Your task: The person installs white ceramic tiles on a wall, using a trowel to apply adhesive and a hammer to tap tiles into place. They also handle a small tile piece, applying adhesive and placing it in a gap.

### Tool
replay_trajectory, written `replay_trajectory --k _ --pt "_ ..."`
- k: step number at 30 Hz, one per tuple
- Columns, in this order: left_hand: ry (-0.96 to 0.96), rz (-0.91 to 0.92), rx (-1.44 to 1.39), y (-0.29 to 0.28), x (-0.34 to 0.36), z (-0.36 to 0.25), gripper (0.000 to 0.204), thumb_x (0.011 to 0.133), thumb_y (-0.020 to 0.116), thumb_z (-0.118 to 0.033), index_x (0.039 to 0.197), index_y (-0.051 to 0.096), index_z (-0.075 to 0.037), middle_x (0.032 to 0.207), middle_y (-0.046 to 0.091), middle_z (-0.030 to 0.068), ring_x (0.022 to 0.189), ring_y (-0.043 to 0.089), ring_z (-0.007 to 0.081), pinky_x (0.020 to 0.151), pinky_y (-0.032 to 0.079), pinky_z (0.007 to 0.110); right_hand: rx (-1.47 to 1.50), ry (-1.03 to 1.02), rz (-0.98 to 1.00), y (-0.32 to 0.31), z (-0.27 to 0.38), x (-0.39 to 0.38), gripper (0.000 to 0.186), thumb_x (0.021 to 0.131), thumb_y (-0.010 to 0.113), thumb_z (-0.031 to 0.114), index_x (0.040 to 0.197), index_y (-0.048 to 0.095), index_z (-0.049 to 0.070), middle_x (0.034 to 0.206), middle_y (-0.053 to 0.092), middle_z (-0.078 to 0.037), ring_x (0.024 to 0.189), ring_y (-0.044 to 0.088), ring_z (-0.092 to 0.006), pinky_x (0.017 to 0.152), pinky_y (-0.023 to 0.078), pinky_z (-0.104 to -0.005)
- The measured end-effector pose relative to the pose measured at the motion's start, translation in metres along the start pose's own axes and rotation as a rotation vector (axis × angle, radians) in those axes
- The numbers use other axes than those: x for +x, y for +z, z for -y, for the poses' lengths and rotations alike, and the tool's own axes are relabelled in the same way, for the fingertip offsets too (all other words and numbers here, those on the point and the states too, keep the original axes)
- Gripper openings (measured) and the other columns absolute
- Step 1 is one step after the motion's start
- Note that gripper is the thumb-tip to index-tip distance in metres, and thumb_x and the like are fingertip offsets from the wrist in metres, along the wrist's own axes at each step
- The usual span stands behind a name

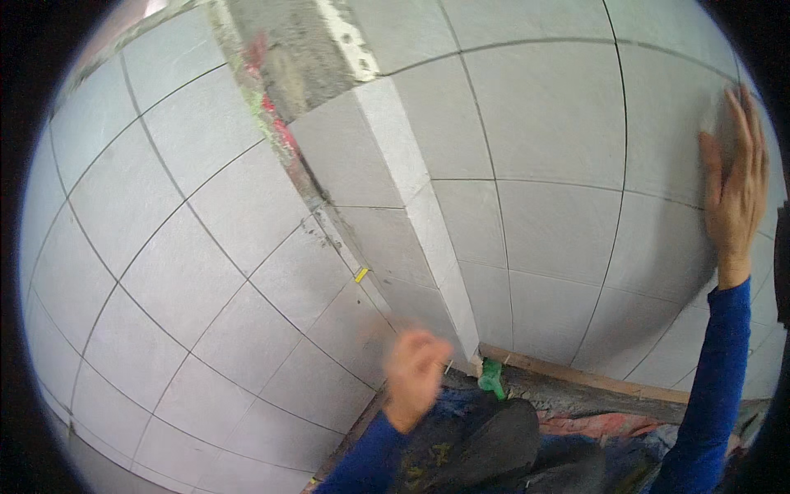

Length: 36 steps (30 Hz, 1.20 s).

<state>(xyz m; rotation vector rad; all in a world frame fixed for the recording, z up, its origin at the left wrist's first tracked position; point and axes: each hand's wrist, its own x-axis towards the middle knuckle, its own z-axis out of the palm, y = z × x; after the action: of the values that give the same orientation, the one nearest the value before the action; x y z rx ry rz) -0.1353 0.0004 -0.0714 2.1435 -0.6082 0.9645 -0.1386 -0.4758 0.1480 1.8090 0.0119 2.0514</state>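
Note:
My right hand (734, 177) rests with straight fingers against the grey tiled wall (559, 123) on the right. My left hand (415, 375) is smeared by motion in the lower middle, its fingers apparently bent; whether it holds anything is unclear. It is in front of the inner corner, near a narrow light tile strip (415, 198). A small yellow piece (361, 274) sits at the corner joint above it. On the left is another wall (164, 214) of square light-grey tiles.
Bare rough render (284, 58) with pink and green marks shows at the top of the corner. A wooden batten (576, 370) runs along the right wall's foot. A green object (491, 379) lies by the corner, near a crumpled pinkish sheet (601, 424) and my dark-clothed legs.

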Motion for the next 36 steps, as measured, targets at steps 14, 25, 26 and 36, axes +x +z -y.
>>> replay_trajectory --k 14,25,26,36 --pt "-0.75 0.514 -0.752 0.165 -0.258 0.042 0.012 0.088 0.076 -0.012 0.081 0.076 -0.001 0.099 0.071 0.0124 0.093 0.068 0.0228 0.081 0.055 0.035 -0.019 0.056 0.07 -0.007 0.03 0.005 0.054 0.108 0.047 0.035 0.159 0.039 0.018 0.165 0.035 -0.01 0.155 0.027 -0.0275 0.127 0.02 -0.0443" --pt "-0.173 0.616 -0.768 0.178 -0.133 -0.005 0.025 0.104 0.06 -0.009 0.086 0.044 -0.003 0.105 0.057 0.0118 0.094 0.058 0.0209 0.086 0.052 0.036 0.365 0.69 0.589 -0.162 0.148 -0.197 0.061 0.091 0.07 0.023 0.143 0.05 0.0 0.151 0.046 -0.025 0.146 0.039 -0.0383 0.122 0.031 -0.0523" --pt "-0.009 0.571 -0.65 0.177 -0.103 -0.012 0.022 0.104 0.061 -0.011 0.089 0.047 -0.002 0.108 0.057 0.0123 0.099 0.059 0.0224 0.091 0.052 0.038 0.303 0.798 0.771 -0.207 0.155 -0.239 0.06 0.091 0.071 0.023 0.142 0.051 0.0 0.147 0.051 -0.023 0.142 0.045 -0.0379 0.119 0.035 -0.0515" --pt "0.989 -0.215 -0.365 0.217 0.108 -0.23 0.035 0.1 0.068 -0.018 0.132 0.061 -0.005 0.149 0.05 0.0156 0.134 0.05 0.034 0.116 0.04 0.049 -0.605 1.209 0.756 -0.54 0.174 -0.356 0.03 0.094 0.064 0.018 0.121 0.064 0.003 0.098 0.069 -0.016 0.095 0.067 -0.0349 0.084 0.054 -0.0457"
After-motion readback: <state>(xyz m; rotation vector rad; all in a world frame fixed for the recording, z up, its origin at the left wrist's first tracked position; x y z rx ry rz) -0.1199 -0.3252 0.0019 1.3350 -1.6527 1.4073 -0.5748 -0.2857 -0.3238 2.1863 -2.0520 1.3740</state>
